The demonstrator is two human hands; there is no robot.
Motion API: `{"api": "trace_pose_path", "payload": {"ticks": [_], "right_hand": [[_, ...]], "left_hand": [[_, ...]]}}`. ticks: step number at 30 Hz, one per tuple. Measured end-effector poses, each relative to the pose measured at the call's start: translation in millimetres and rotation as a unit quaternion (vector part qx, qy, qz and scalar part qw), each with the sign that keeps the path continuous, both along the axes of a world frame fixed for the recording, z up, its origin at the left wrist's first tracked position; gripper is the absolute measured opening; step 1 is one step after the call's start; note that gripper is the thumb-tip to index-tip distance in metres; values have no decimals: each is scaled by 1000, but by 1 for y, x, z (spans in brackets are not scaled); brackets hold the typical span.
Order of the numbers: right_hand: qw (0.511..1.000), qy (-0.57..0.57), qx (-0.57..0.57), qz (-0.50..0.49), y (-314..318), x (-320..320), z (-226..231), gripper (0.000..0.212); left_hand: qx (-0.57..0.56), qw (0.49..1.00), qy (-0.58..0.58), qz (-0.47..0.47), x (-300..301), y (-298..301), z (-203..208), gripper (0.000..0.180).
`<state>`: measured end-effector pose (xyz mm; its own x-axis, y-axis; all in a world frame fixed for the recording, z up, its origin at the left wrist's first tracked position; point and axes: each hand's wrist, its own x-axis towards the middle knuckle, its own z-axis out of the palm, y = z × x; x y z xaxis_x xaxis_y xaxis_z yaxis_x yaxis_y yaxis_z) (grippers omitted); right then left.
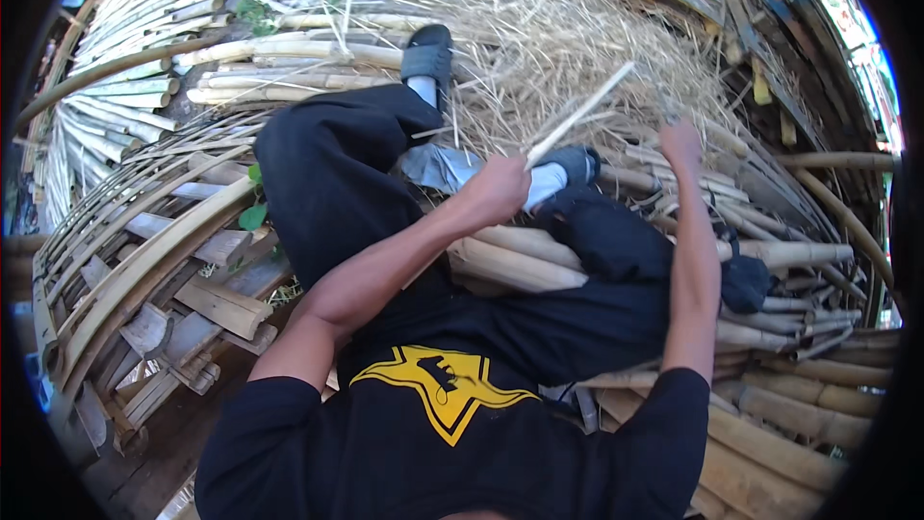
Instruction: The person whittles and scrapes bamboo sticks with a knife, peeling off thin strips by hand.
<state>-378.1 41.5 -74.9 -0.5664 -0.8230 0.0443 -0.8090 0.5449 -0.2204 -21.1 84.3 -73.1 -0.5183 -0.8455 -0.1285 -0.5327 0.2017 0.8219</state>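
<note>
Stick (580, 114), pale and thin, slants up from the fingers of the left hand (499, 191), which wrap tightly around its lower end. Off to the right of those fingers is the right hand (681, 146); its own fingers look curled, but I cannot tell whether they pinch anything. Beyond the fingers of both hands lies a heap of straw-coloured shavings (597, 34). One dark sandal (580, 165) sits just right of the left fingers, and bamboo poles (799, 252) lie below the right ones.
</note>
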Motion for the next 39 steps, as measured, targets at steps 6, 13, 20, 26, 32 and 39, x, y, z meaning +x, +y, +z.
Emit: {"api": "trace_pose_path", "payload": {"ticks": [6,13,20,26,32,39], "right_hand": [[987,-119,40,100,12,38,17,43],[953,-133,141,233,35,164,21,35],[955,-109,141,235,40,157,11,32],[964,-16,138,226,26,144,8,30],[990,33,47,130,-12,86,-36,30],[987,-150,-36,-44,15,-30,33,43]], "left_hand": [[-29,998,-12,59,-15,-22,15,31],[-97,990,-87,62,-15,-17,13,26],[-165,977,-134,26,-19,-9,7,13],[-194,973,-123,-10,-20,-13,-7,12],[-165,982,-83,37,-12,-23,7,16],[-135,986,-76,63,-10,-23,22,22]]}}
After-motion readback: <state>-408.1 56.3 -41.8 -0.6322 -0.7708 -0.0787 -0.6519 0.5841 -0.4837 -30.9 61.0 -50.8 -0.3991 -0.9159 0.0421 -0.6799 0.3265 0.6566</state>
